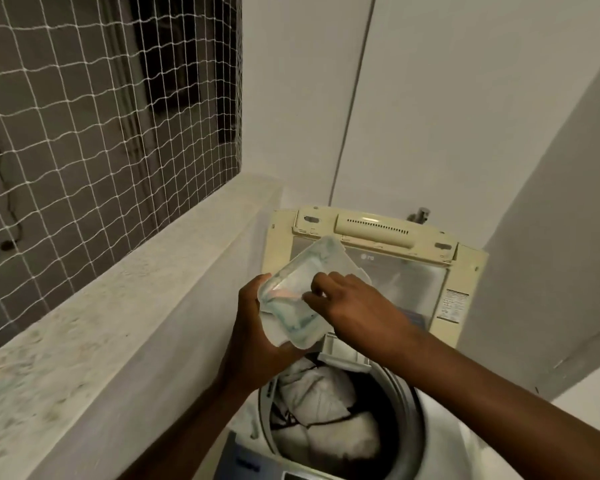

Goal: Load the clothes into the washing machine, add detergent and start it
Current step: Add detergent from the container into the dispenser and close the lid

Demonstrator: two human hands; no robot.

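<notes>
Left hand (253, 329) gripping a clear tub (293, 289) tilted above the drum (408, 401), right hand (349, 301) reaching into the tub, fingers curled, whether they hold anything unclear, white clothes (326, 414) in the drum, washer lid (416, 275) raised behind.

There is one camera, and it sits on the person's head. It looks forward and down. The washing machine (411, 407) is low and very near, at the bottom of the view, and its raised lid (413, 275) stands a bit farther off. Both arms come in from the near edge. The left hand (253, 330) and right hand (354, 303) meet at a plastic box (291, 282) close in the middle. The ledge (118, 306) and netted window (101, 116) fill the left. The white wall (465, 98) is far.
</notes>
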